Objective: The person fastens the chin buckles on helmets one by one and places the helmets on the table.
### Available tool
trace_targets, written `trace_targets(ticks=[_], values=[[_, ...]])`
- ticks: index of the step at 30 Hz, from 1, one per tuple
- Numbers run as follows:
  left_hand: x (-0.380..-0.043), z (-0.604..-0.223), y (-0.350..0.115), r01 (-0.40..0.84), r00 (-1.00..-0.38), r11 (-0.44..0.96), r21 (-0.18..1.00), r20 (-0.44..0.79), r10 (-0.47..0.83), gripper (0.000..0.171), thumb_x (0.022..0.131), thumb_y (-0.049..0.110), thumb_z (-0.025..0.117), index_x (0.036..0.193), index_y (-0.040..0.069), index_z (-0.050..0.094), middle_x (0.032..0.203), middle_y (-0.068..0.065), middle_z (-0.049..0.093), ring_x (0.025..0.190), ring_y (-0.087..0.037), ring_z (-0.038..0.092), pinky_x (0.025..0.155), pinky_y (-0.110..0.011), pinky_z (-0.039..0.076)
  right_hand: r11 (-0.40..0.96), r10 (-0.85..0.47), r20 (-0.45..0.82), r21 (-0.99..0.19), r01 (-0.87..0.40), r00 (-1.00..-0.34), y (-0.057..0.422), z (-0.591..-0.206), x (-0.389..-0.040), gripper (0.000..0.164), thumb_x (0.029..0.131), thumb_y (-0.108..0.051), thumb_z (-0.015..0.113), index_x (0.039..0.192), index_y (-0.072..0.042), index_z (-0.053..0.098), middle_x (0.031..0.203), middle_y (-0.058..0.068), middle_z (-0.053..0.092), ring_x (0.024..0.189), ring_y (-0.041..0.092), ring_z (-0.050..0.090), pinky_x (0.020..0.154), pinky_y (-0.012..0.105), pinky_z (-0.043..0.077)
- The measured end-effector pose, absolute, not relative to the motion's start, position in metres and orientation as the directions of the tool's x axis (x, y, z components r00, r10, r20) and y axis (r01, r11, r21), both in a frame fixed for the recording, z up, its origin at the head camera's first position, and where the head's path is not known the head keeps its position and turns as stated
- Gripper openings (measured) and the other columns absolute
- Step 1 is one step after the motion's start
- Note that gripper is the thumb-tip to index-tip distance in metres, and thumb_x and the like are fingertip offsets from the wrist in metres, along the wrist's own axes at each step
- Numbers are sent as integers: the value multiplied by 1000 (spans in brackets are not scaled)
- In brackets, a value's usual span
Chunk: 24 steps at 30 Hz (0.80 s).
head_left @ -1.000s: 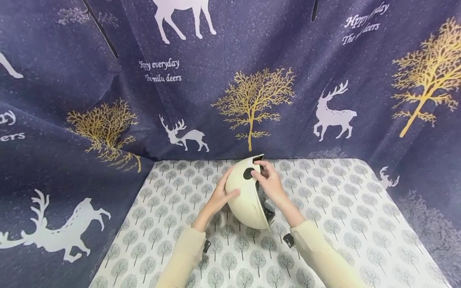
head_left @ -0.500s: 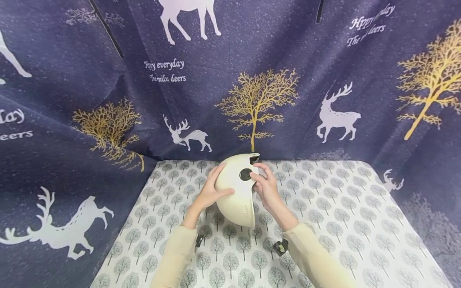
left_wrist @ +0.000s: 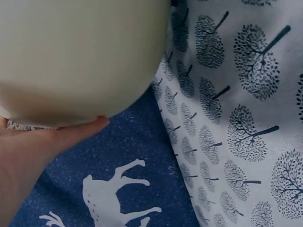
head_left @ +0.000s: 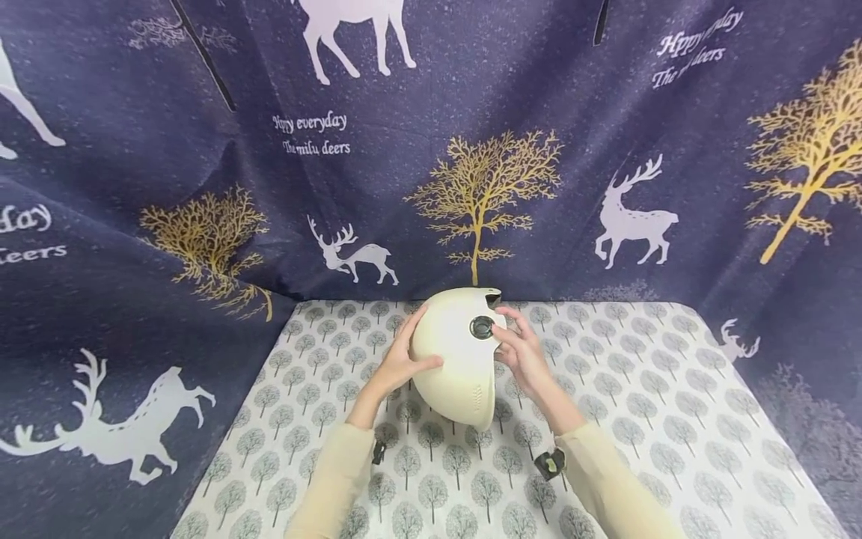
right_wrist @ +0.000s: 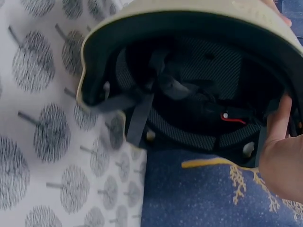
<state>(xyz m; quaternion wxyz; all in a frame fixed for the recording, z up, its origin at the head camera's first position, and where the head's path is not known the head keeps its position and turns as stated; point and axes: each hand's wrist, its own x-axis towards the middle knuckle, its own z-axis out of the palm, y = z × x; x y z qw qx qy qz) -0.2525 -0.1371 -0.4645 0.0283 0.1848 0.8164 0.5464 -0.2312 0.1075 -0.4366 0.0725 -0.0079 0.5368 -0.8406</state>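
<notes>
A cream helmet [head_left: 453, 359] is held on its side above the table, its crown to the left and its open side to the right. My left hand [head_left: 402, 361] grips the crown, thumb on the near face and fingers round the far side. At the rim, beside a dark round piece [head_left: 481, 327], my right hand [head_left: 524, 352] pinches the shell. In the right wrist view its fingers [right_wrist: 282, 118] reach inside the edge, among dark padding [right_wrist: 203, 61], straps [right_wrist: 139, 120] and a small red piece [right_wrist: 233, 119].
A white cloth with grey trees covers the table [head_left: 646, 449]. Close behind its back edge hangs a dark blue curtain [head_left: 417, 187] with deer and gold trees, and it also hangs along the left. Black wrist devices [head_left: 550, 464] sit under the sleeves.
The helmet has turned so that its dark inside no longer shows in the head view. It shifted left, then back right, with both hands keeping hold.
</notes>
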Motion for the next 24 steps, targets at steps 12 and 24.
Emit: trace_targets(ticks=[12,24], values=[[-251,-464,-131,255,-926,358,898,120,358,108,72,49,83,155,41,14,164,-13,3,149,-46,12,111,-73,21,-159,-167,41,-987,-14,-985,129,-442,-232,43,97,-10,53,137,-4,39,94,-12,66,83,3,65,76,22,57],[-247,-455,-111,270,-935,431,861,128,331,105,71,44,84,154,41,19,163,-14,4,148,-47,15,109,-75,22,401,-76,231,-884,-242,-970,144,-404,-243,40,99,-29,57,129,-4,57,132,19,55,113,30,59,101,46,49]])
